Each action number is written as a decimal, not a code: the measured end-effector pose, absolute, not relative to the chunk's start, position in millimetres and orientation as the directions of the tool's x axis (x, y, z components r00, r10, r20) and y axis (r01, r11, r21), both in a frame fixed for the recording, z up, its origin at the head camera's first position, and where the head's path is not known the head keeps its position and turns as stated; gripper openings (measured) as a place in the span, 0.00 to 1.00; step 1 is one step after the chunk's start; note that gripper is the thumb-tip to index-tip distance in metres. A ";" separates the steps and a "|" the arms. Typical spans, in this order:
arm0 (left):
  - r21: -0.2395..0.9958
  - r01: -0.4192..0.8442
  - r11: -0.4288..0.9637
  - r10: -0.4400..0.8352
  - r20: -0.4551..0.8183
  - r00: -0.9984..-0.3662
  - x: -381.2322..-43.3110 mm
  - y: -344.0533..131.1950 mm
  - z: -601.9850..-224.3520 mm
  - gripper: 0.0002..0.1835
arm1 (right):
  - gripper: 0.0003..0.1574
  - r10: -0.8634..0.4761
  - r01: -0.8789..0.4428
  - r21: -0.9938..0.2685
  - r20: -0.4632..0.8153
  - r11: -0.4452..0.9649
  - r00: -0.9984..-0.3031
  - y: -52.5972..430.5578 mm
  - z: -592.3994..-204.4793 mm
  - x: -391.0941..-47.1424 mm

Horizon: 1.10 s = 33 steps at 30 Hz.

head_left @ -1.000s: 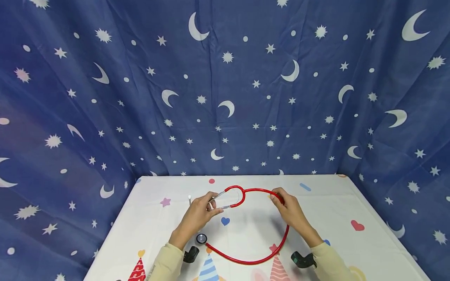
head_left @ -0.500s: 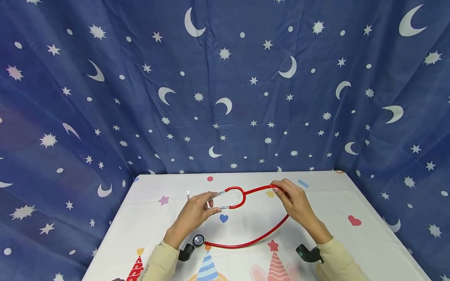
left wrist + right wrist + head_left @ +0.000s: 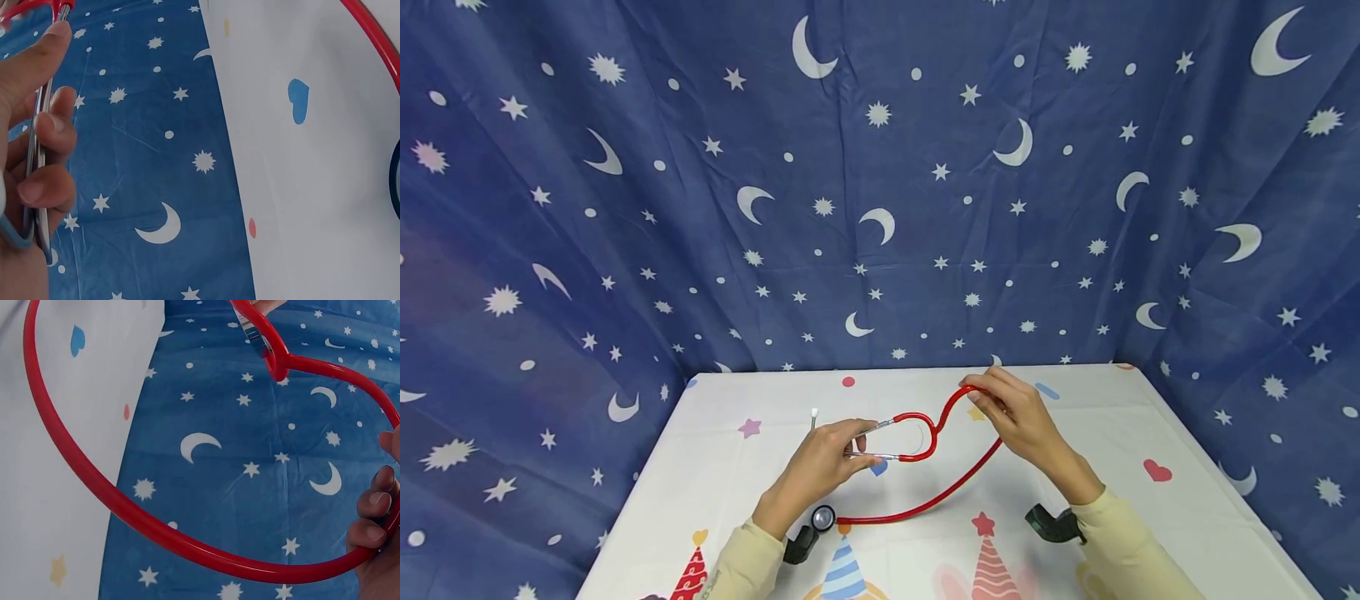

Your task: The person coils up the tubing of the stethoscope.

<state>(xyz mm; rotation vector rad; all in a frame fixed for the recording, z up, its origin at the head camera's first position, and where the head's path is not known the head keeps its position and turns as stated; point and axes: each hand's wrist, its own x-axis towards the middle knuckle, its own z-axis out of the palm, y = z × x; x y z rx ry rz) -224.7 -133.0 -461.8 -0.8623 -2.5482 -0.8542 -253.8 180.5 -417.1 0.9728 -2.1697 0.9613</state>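
A stethoscope with red tubing (image 3: 917,505) is held between my two hands. My left hand (image 3: 820,458) grips its metal ear tubes (image 3: 41,119), thumb on one side and curled fingers on the other. One white ear tip (image 3: 814,412) pokes out beyond that hand. Over on the right, my right hand (image 3: 1017,417) pinches the red tube past the Y-joint, where the tubing arches up; in the right wrist view its fingers (image 3: 367,532) curl round the tube. From there the tubing sweeps back left to the round chest piece (image 3: 823,517), near my left wrist.
A white cloth with printed hearts, stars and party hats covers the table (image 3: 1195,533). Behind and beside it hangs a blue curtain (image 3: 917,275) with moons and stars. A dark wrist device (image 3: 1052,525) sits at each wrist.
My right hand has moved left and up along with the tube, bending it into an arch by the Y-joint. The lower loop has drawn in. My left hand keeps its grip, shifting slightly.
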 end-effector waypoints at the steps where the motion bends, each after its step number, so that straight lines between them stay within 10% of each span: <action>1: 0.442 0.635 0.633 0.448 0.460 -0.767 -224.3 -132.0 -461.6 0.26 | 0.15 -0.390 -0.799 -0.373 0.725 0.471 -0.568 178.7 -415.8 -254.6; 20: 0.358 0.777 0.518 0.561 0.544 -0.624 -213.4 -111.9 -456.7 0.25 | 0.16 -0.488 -0.820 -0.399 0.663 0.411 -0.568 152.5 -414.4 -263.3; 33: 0.322 0.817 0.479 0.578 0.585 -0.569 -209.0 -104.0 -454.7 0.25 | 0.11 -0.553 -0.688 -0.560 0.424 0.462 -0.717 144.9 -431.7 -267.5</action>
